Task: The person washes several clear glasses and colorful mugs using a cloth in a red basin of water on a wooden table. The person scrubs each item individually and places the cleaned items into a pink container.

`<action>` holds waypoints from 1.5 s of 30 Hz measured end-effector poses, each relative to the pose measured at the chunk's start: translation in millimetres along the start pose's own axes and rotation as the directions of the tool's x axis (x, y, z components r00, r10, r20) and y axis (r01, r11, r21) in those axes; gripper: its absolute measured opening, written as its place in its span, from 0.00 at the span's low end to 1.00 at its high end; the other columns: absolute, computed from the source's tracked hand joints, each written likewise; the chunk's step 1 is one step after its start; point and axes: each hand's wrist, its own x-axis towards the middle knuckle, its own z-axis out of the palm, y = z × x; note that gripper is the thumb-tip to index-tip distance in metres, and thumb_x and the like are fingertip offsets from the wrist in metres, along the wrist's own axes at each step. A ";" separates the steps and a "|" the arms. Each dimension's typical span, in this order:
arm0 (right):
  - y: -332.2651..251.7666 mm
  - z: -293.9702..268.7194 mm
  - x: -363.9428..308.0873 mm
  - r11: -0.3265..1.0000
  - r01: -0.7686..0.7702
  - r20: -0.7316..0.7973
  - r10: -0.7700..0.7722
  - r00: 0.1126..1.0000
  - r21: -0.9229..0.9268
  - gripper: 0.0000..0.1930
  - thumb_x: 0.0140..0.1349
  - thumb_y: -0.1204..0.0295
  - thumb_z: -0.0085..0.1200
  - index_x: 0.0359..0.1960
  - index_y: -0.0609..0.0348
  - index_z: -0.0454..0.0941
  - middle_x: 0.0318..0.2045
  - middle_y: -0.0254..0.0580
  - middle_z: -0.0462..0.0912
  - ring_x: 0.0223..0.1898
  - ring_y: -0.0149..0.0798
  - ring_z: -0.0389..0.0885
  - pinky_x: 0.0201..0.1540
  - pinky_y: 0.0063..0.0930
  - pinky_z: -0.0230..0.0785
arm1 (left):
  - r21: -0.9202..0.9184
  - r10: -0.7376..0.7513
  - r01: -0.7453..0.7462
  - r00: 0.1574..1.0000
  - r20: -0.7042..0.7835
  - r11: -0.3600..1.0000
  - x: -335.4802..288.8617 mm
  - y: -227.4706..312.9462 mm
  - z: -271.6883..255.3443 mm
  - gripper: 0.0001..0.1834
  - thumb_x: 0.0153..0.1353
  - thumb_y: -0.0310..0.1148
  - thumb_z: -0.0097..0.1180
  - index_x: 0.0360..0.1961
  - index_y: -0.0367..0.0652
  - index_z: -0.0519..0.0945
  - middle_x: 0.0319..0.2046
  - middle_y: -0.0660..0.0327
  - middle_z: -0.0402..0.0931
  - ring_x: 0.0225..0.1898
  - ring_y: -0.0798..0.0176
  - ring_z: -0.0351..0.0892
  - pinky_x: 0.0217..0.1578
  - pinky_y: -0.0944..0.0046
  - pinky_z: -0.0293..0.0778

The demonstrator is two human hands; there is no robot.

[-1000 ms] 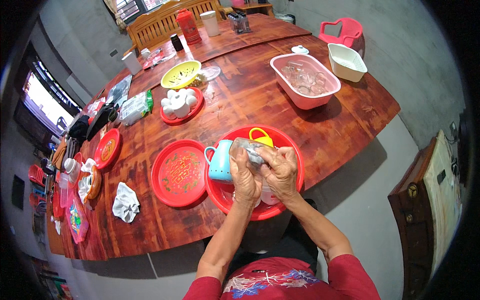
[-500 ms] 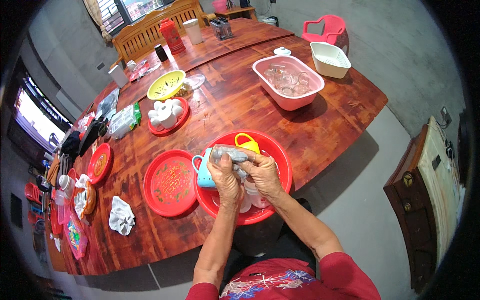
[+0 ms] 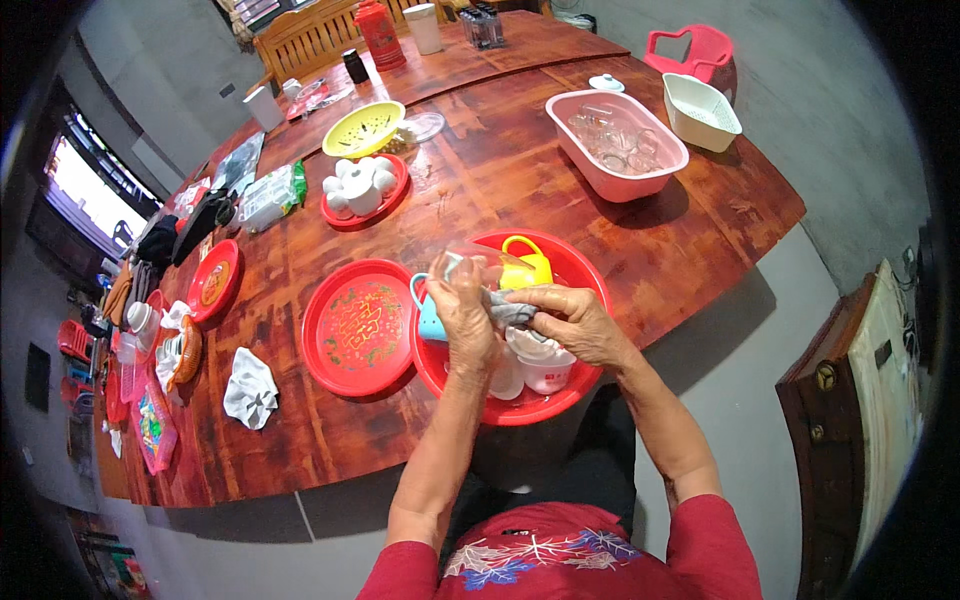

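Note:
My left hand is raised over a red basin, its fingers closed around a clear cup or glass, mostly hidden by the fingers. Beside it, my right hand pinches a wet-looking grey cloth at the mouth of the cup. Inside the basin are a light blue cup with a handle, a yellow cup and white cups, partly covered by my hands. Touching the basin on the left is a round red patterned tray.
A pink tub of clear glasses and a white basket stand at the far right. Left of centre are white cups on a red plate, a yellow colander and a white cloth. A red flask stands farther back.
The grey cloth, earlier seen through the clear cup, now shows mostly outside it, in my right hand. My hands have moved slightly apart, and the view has shifted.

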 end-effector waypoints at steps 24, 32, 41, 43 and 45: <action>-60.5 -39.8 -10.7 0.792 0.056 0.119 0.021 0.993 -0.608 0.12 0.50 0.73 0.50 0.37 0.59 0.77 0.30 0.50 0.78 0.35 0.48 0.75 0.38 0.41 0.67 | -0.194 -0.311 0.304 0.951 -0.004 0.933 1.9 -2.9 -8.7 0.21 0.56 0.52 0.54 0.47 0.56 0.70 0.38 0.62 0.71 0.41 0.58 0.74 0.33 0.48 0.79; -42.5 34.3 14.1 0.560 0.222 -0.096 -0.482 0.871 -0.798 0.23 0.47 0.72 0.56 0.49 0.54 0.71 0.41 0.44 0.74 0.44 0.49 0.70 0.47 0.41 0.62 | -0.377 -0.117 0.315 0.878 0.464 0.871 17.9 -46.4 -30.0 0.22 0.64 0.55 0.38 0.46 0.51 0.71 0.36 0.64 0.72 0.39 0.60 0.73 0.47 0.58 0.68; -0.3 4.0 66.5 0.941 0.063 0.023 -0.059 0.998 -0.333 0.10 0.63 0.69 0.44 0.43 0.56 0.71 0.35 0.39 0.76 0.38 0.38 0.75 0.40 0.30 0.68 | -0.057 -0.221 0.223 0.975 0.036 0.973 -12.9 -34.2 5.1 0.30 0.61 0.60 0.39 0.51 0.45 0.65 0.43 0.61 0.70 0.47 0.61 0.70 0.49 0.60 0.68; 11.1 -6.7 68.0 0.996 -0.082 -0.023 0.082 0.996 -0.016 0.10 0.64 0.69 0.43 0.43 0.58 0.70 0.35 0.36 0.76 0.37 0.33 0.74 0.39 0.28 0.68 | 0.184 -0.088 0.064 0.988 0.126 0.981 -13.8 -31.2 1.3 0.31 0.57 0.60 0.48 0.49 0.44 0.66 0.43 0.60 0.70 0.43 0.62 0.74 0.42 0.61 0.75; 6.7 -10.6 58.1 0.961 -0.203 -0.050 0.216 0.975 0.190 0.11 0.66 0.71 0.40 0.46 0.60 0.69 0.38 0.35 0.75 0.39 0.30 0.74 0.42 0.27 0.68 | 0.248 -0.048 0.009 0.987 0.153 0.969 -8.8 -36.7 -10.4 0.30 0.57 0.59 0.49 0.48 0.45 0.66 0.41 0.60 0.70 0.37 0.64 0.75 0.33 0.64 0.77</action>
